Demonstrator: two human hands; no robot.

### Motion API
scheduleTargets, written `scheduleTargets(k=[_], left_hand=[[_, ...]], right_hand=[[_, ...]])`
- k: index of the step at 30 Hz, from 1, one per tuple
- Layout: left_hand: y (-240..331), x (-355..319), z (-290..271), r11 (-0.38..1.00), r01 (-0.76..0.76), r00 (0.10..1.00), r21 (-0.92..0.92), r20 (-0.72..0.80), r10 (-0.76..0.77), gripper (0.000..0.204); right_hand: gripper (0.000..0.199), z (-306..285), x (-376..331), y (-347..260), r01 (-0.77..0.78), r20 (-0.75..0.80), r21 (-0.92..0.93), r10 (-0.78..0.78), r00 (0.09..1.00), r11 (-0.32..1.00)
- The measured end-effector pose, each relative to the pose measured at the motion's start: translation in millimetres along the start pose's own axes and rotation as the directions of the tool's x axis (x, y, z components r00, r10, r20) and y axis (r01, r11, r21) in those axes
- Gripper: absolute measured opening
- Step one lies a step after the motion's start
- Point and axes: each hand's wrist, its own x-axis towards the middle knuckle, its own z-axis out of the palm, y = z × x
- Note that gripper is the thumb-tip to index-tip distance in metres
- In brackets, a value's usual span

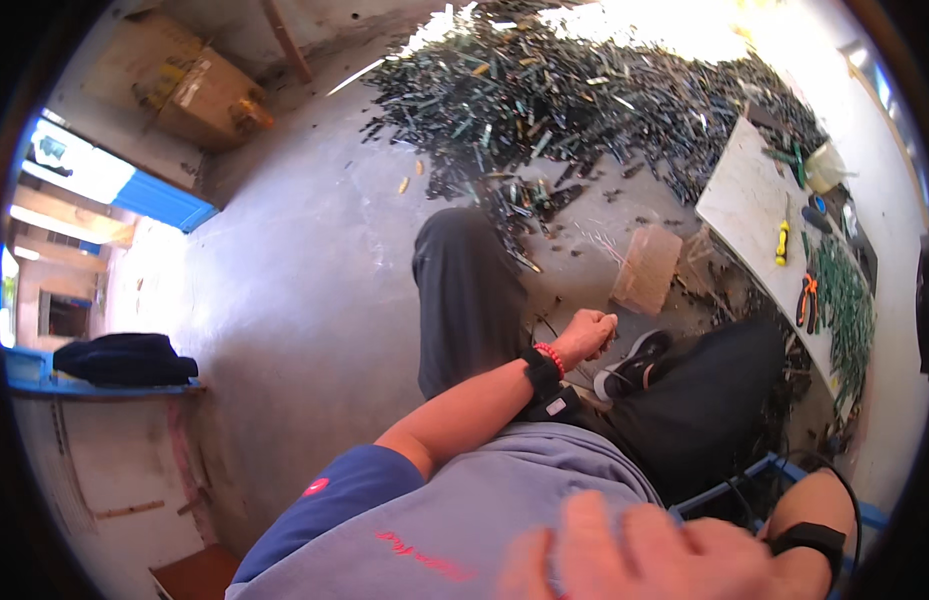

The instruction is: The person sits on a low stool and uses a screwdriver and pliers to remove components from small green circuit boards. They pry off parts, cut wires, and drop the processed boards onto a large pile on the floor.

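Observation:
My left hand (586,337) is over my lap with its fingers curled closed. What it holds, if anything, is hidden. A red bead bracelet (550,358) and a black wristband (541,375) are on that wrist. My right hand (649,550) is raised close to my chest at the bottom, smeared by motion. Its fingers look bent, but I cannot make out anything in them. A black band (809,543) circles the right wrist. Just beyond my left hand lies a reddish-tan brick (647,270), with thin wires (604,243) beside it.
A large heap of dark, narrow scrap pieces (584,100) covers the far floor. On the right, a pale board (749,190) holds a yellow screwdriver (782,243), orange-handled pliers (806,302) and green strips (844,310). A cardboard box (209,95) stands far left; dark cloth (124,358) lies on a blue-topped ledge.

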Motion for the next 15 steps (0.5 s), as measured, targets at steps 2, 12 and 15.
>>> scheduleTargets(k=[2, 12, 15], left_hand=[[1, 11, 5, 0.999, -0.042, 0.999, 0.005, 0.027, 0.042, 0.039], [-2, 55, -16, 0.997, 0.051, 0.977, 0.053, -0.21, -0.039, 0.036], [-13, 92, -29, 0.977, 0.164, 0.937, 0.134, -0.331, -0.112, 0.037]], right_hand=[[0.022, 5, 15, 11, 0.003, 0.099, 0.123, -0.015, 0.995, 0.992], [0.016, 203, -48, 167, -0.673, -0.032, 0.548, 0.816, 0.577, 0.497], [0.016, 276, -99, 189, -0.645, 0.168, 0.754, 0.912, 0.375, 0.126]])
